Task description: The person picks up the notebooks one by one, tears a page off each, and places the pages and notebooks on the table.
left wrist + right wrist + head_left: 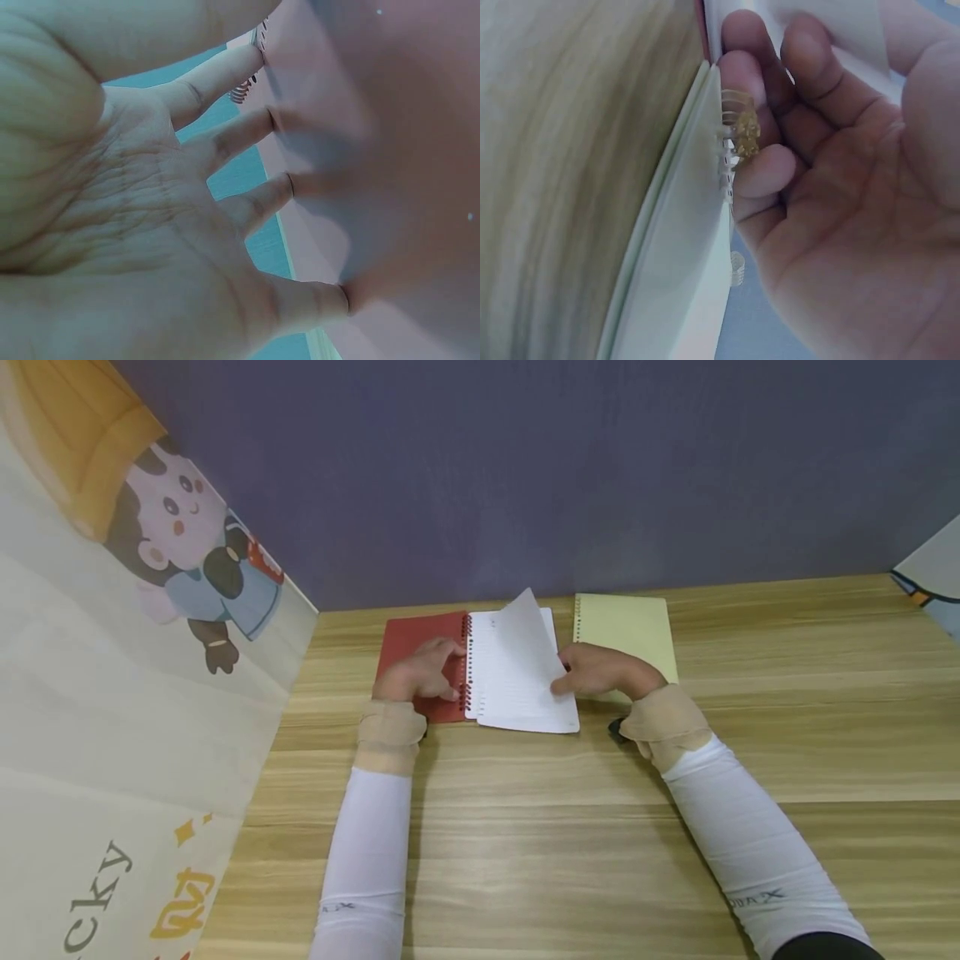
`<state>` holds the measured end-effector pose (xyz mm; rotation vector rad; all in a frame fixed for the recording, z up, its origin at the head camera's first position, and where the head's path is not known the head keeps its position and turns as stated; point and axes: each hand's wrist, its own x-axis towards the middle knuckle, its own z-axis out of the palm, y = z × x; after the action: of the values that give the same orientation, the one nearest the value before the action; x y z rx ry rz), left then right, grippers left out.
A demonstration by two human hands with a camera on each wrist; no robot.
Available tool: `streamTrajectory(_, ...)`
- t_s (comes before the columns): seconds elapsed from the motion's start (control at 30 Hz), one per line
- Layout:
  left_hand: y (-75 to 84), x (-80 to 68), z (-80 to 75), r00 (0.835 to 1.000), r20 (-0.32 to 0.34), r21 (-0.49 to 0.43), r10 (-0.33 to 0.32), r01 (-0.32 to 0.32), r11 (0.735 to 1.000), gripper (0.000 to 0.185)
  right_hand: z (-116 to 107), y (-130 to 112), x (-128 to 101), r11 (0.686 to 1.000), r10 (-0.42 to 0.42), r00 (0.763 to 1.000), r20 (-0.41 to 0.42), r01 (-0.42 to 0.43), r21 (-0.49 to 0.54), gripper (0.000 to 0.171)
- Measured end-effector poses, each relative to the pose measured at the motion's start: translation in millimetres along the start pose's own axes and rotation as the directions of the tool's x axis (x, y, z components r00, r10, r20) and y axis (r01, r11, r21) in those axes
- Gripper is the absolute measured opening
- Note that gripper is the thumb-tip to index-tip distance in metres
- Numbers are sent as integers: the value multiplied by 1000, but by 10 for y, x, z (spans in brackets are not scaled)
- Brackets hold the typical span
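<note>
Notebook (480,672) page lifted by right hand (600,670); yellow pad (626,627) adj.

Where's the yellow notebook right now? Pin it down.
In the head view the yellow notebook lies closed on the wooden table, far side, right of the open red notebook, its near edge partly hidden behind the right hand.

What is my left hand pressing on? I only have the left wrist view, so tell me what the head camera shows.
Observer: Your left hand lies flat on the red cover of an open spiral notebook.
Operator: Report the right hand.
Observer: The right hand pinches a white lined page, which is lifted and curling upward.
Operator: Name anything beside it.
Observer: A closed yellow notebook lies on the wooden table, just right of the open one.
</note>
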<state>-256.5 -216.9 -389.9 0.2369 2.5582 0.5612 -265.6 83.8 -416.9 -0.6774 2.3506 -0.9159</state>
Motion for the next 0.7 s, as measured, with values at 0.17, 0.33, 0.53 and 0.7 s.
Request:
streamTrajectory(0.17,-9,-8,-2,1000,-1,8,3,-3,1000,78,52,-31,4,1000,-18,999,-40,18,-15,17)
streamTrajectory(0.33,-4,-37,-5,1000,0,12,11,-11,1000,78,82,-88,-12,998,-51,993,-109,47,-43,22)
streamTrajectory(0.53,-8,-53,13,1000,7,12,22,-22,1000,78,39,-255,-106,984,-177,952,-249,163,-78,16)
streamTrajectory(0.7,-24,-56,20,1000,4,31,23,-23,999,78,-10,-498,-283,961,-270,899,-345,231,-152,8)
